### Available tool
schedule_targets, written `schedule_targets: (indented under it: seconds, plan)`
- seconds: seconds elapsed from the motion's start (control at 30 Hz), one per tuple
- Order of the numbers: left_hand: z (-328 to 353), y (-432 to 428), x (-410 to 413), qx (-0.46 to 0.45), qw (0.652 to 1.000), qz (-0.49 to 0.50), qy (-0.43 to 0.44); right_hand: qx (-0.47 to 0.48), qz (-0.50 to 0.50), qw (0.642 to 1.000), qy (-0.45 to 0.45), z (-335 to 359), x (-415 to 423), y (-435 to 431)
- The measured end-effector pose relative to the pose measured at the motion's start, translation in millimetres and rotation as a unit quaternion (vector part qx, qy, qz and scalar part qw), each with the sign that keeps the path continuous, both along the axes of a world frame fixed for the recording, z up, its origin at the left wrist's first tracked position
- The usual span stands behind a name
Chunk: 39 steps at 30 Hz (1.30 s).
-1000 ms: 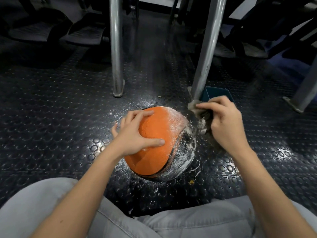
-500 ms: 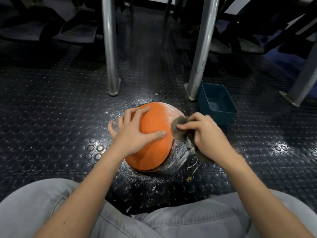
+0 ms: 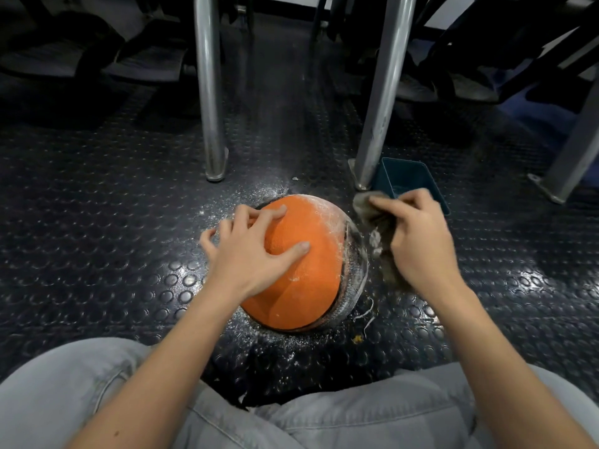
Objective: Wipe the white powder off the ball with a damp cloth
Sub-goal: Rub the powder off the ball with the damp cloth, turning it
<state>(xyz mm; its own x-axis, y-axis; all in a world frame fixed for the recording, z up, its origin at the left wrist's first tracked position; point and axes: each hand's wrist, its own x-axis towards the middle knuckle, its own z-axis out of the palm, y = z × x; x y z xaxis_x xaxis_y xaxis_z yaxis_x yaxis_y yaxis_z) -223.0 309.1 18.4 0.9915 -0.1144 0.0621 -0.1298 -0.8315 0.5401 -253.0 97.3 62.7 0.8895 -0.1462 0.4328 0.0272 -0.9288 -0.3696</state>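
An orange ball (image 3: pixel 304 280) with a black panel on its right side sits on the dark studded floor between my knees. White powder coats its upper right and the black panel. My left hand (image 3: pixel 249 251) rests on the ball's top left, fingers spread and thumb pressing the orange surface. My right hand (image 3: pixel 418 241) grips a crumpled grey cloth (image 3: pixel 376 222) just off the ball's right side, at or near the powdered panel.
A dark teal tub (image 3: pixel 418 179) stands behind my right hand, beside a metal leg (image 3: pixel 379 102). A second metal leg (image 3: pixel 210 92) stands behind the ball and a third (image 3: pixel 573 150) at far right. Powder is scattered on the floor (image 3: pixel 97 222) around the ball. My grey trouser legs (image 3: pixel 356 413) fill the foreground.
Half a second ago the cloth lay on the ball's upper right. My right hand has since drawn it off to the right, toward the tub. My left hand stays on the ball.
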Motion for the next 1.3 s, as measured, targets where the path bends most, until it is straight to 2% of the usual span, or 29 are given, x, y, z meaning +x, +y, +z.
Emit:
schedule_targets:
  seconds: [0.07, 0.1, 0.17, 0.23, 0.27, 0.33, 0.4, 0.43, 0.5, 0.57, 0.6, 0.67, 0.73, 0.77, 0.83, 0.9, 0.93, 0.97, 1.07, 1.1, 1.17, 1.23, 1.3]
  plan:
    - [-2, -1, 0, -0.012, 1.0, 0.0, -0.013, 0.071, 0.039, 0.995, -0.054, 1, -1, 6]
    - [-3, -1, 0, -0.024, 1.0, 0.0, -0.014, 0.086, 0.075, 0.993, -0.036, -2, -1, 11]
    - [-4, -1, -1, -0.045, 0.999, -0.004, -0.014, 0.064, 0.133, 0.988, 0.045, -17, 3, 13]
    - [-4, -2, 0, -0.059, 0.998, -0.014, -0.012, 0.014, 0.108, 0.989, 0.101, -23, 11, 3]
    - [-4, -2, 0, -0.064, 0.998, -0.019, -0.01, -0.004, 0.074, 0.992, 0.1, -22, 15, -3]
    - [-3, -3, 0, -0.073, 0.997, -0.03, -0.003, 0.001, 0.022, 0.999, 0.032, -13, 16, -12]
    - [-3, -3, 1, -0.077, 0.997, -0.03, 0.004, 0.053, 0.058, 0.995, -0.054, -5, 10, -5]
    - [-2, -3, 1, -0.079, 0.996, -0.03, 0.006, 0.071, 0.1, 0.99, -0.068, -5, 8, 0]
    - [-2, -2, 0, -0.086, 0.996, -0.032, 0.006, 0.053, 0.154, 0.987, -0.013, -14, 10, 6]
    - [-1, -1, -1, -0.092, 0.995, -0.032, 0.005, 0.006, 0.113, 0.991, 0.072, -25, 18, -1]
    - [-1, -1, -1, -0.092, 0.995, -0.032, 0.005, -0.005, 0.07, 0.994, 0.08, -26, 21, -6]
    - [-1, 0, -1, -0.092, 0.995, -0.036, 0.001, 0.003, 0.022, 1.0, -0.012, -17, 22, -13]
    - [0, -1, 0, -0.088, 0.995, -0.036, 0.002, 0.024, 0.069, 0.989, -0.125, -9, 18, -9]
    - [0, -1, 0, -0.087, 0.995, -0.037, 0.001, 0.025, 0.111, 0.984, -0.135, -8, 17, -6]
    - [-1, -1, 0, -0.09, 0.995, -0.044, 0.0, 0.022, 0.162, 0.986, -0.038, -17, 22, -1]
    - [-3, 0, -1, -0.094, 0.995, -0.046, -0.008, -0.012, 0.119, 0.991, 0.058, -29, 27, -6]
    - [-4, 0, -2, -0.097, 0.994, -0.048, -0.012, -0.018, 0.08, 0.996, 0.047, -28, 29, -10]
    - [-4, 0, -2, -0.102, 0.993, -0.05, -0.014, -0.014, 0.058, 0.998, -0.003, -25, 29, -12]
    - [-3, -2, -1, -0.096, 0.994, -0.056, -0.003, 0.01, 0.088, 0.981, -0.172, -13, 22, -1]
    - [-3, -3, -1, -0.091, 0.994, -0.057, -0.004, 0.008, 0.114, 0.977, -0.182, -14, 20, 4]
    - [-3, -4, -3, -0.085, 0.994, -0.061, -0.008, -0.02, 0.142, 0.981, -0.131, -24, 20, 12]
    - [-2, 2, -2, -0.084, 0.993, -0.082, 0.02, -0.048, 0.12, 0.988, -0.082, -27, 21, 9]
    - [2, 13, 2, -0.07, 0.985, -0.14, 0.074, -0.046, 0.088, 0.988, -0.118, -18, 22, 2]
